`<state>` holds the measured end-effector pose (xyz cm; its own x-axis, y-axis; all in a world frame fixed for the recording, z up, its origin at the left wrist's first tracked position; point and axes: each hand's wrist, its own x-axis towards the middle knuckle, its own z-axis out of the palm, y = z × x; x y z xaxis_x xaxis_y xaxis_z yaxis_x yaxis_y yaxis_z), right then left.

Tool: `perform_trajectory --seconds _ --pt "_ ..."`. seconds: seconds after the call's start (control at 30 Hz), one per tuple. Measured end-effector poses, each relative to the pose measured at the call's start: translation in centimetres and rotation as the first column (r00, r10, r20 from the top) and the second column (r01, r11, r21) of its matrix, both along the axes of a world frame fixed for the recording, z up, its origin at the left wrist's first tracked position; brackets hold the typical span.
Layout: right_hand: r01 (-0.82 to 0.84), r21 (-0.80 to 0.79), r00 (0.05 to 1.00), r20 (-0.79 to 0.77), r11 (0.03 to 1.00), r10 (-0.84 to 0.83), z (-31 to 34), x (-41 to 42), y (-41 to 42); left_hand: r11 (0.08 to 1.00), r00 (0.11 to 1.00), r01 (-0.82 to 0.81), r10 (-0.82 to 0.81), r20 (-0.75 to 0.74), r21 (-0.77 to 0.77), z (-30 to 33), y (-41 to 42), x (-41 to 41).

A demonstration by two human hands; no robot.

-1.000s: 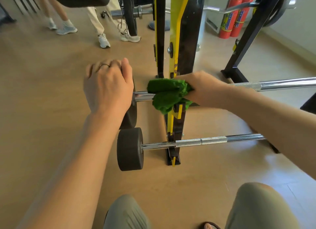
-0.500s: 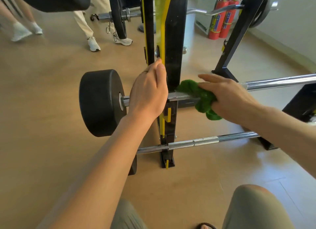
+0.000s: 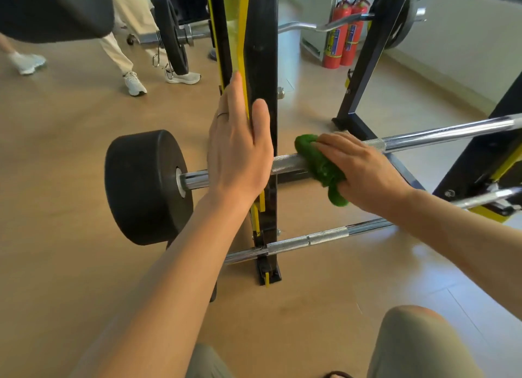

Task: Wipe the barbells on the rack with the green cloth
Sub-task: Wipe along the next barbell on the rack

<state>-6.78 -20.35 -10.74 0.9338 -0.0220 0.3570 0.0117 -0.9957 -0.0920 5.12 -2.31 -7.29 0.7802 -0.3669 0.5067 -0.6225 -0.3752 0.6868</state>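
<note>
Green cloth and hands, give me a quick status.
Left hand open, flat on rack upright. Right hand grips green cloth around upper barbell. Lower barbell untouched. Nothing blocking.

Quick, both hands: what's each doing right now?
Left hand: open, fingers straight against the rack upright.
Right hand: holds the green cloth on the upper barbell.

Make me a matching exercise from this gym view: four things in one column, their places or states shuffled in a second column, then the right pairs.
Things:
1. green cloth
2. left hand
3. black weight
4. fire extinguishers

Places or states:
A. standing on the floor by the far wall
B. flat against the rack upright
C. fixed on the upper barbell's left end
D. wrapped over the bar under the right hand

Pairs: 1-D, 2-B, 3-C, 4-A
</note>
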Motion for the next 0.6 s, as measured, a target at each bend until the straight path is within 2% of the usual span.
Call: perform_trajectory --seconds 0.1,0.27,0.33,0.43,0.53,0.6 --pt "0.145 0.183 0.986 0.06 0.972 -0.158 0.5 1.1 1.6 0.998 1.0 -0.008 0.007 -0.018 -0.069 0.0 -0.9 0.5" --pt "-0.11 0.279 0.994 0.019 0.954 0.109 -1.3 4.1 8.3 0.996 1.0 -0.006 0.007 0.005 -0.093 -0.8 -0.3 1.8" --pt "-0.161 0.149 0.986 -0.019 0.976 0.166 -1.2 3.5 6.8 0.997 1.0 0.006 -0.004 0.016 -0.079 -0.9 -0.2 1.9" --pt "-0.109 -0.149 0.993 -0.051 0.983 0.103 -1.2 2.0 3.2 0.997 1.0 0.024 -0.023 0.015 -0.078 -1.3 -0.6 1.1" --pt "0.087 -0.159 0.996 0.037 0.983 -0.082 -1.9 0.3 1.2 0.996 1.0 -0.001 0.001 0.0 -0.094 -1.7 -1.8 0.1" --pt "0.132 -0.117 0.991 0.043 0.984 -0.127 -2.0 0.5 1.8 0.989 0.999 -0.043 0.047 0.021 -0.139 -2.2 -2.6 -0.3"
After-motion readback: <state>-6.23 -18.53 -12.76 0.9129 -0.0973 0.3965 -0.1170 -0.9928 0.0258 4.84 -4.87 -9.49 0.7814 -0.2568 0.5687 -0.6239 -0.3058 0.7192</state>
